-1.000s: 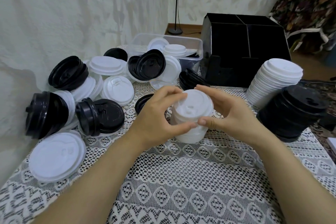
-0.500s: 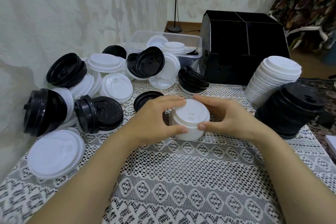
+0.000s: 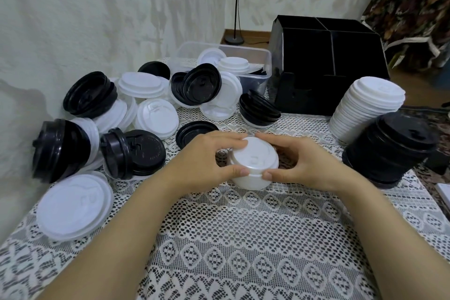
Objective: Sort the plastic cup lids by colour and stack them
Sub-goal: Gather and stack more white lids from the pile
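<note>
A short stack of white lids (image 3: 254, 162) stands on the lace tablecloth at the centre. My left hand (image 3: 207, 161) grips its left side and my right hand (image 3: 304, 165) grips its right side, thumbs at the front rim and fingers curled over the back. A tall leaning stack of white lids (image 3: 367, 107) and a stack of black lids (image 3: 389, 148) stand at the right. A mixed heap of black and white lids (image 3: 136, 109) lies along the left and back. One large white lid (image 3: 73, 204) lies flat at the left front.
A clear plastic tub (image 3: 250, 61) holding a few lids sits at the back. A black divided organiser box (image 3: 328, 63) stands beside it. The wall runs close along the left. A dark patterned cloth (image 3: 414, 2) lies off the table at the far right.
Both hands have lowered the small white stack onto the tablecloth and pressed it shorter. The other piles have not moved.
</note>
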`<state>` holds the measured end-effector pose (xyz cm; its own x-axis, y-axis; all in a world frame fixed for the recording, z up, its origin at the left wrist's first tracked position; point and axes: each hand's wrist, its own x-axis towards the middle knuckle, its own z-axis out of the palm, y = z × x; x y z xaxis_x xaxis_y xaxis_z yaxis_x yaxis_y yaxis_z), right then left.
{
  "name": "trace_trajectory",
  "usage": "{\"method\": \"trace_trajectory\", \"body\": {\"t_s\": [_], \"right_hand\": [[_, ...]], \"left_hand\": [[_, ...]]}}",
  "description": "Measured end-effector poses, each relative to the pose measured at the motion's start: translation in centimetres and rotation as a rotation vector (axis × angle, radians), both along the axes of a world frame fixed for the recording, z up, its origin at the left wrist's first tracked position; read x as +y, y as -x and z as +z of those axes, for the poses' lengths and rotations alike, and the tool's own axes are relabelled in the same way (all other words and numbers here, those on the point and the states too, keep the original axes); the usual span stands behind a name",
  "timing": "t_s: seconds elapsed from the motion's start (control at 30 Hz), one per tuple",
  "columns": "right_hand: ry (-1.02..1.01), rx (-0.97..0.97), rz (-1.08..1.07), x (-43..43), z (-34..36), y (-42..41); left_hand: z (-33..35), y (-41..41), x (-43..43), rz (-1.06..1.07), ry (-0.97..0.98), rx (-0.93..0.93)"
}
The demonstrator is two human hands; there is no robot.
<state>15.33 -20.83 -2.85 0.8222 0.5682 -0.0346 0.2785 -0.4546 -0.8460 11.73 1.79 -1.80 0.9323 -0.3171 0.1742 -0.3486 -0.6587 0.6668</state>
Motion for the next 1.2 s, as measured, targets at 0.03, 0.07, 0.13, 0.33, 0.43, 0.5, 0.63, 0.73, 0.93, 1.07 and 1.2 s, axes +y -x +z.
{"method": "trace_trajectory", "body": {"t_s": [0.03,0.07,0.13,0.33,0.43,0.5,0.63,0.73,0.93,1.07,1.2], "right_hand": [[0.009,-0.001,-0.001,0.0,0.0,0.0],[0.018,-0.003,-0.003,0.0,0.0,0.0],[0.033,-0.004,-0.008,0.0,0.0,-0.1],[0.072,0.005,0.002,0.2,0.3,-0.2],[0.053,-0.010,0.009,0.1,0.2,-0.2],[0.013,-0.017,0.017,0.1,-0.1,-0.3],[-0.042,-0.029,0.024,0.2,-0.5,-0.3],[-0.048,-0.007,0.037,0.0,-0.7,-0.3],[-0.327,-0.210,-0.363,1.0,-1.0,-1.1],[-0.129,-0.410,-0.473,1.7,-2.0,-2.9],[0.074,-0.470,-0.397,2.7,-1.2,-4.9]], "left_hand": [[0.0,-0.1,0.0,0.005,-0.001,0.011],[0.0,-0.1,0.0,0.010,0.000,0.023],[-0.1,-0.3,0.1,0.014,0.006,0.043],[-0.2,-0.5,0.4,-0.001,-0.013,0.090],[-0.3,-0.4,0.2,0.014,-0.010,0.085],[-0.5,-0.3,0.0,0.009,0.027,0.101],[-1.0,0.0,-0.5,-0.027,0.068,0.125],[-1.1,0.1,-0.9,-0.037,0.097,0.196],[-1.4,-0.3,-1.2,-0.044,0.108,0.273],[-1.6,-0.5,-1.1,-0.040,0.129,0.291],[-1.6,-0.6,-1.0,-0.032,0.120,0.286]]}}
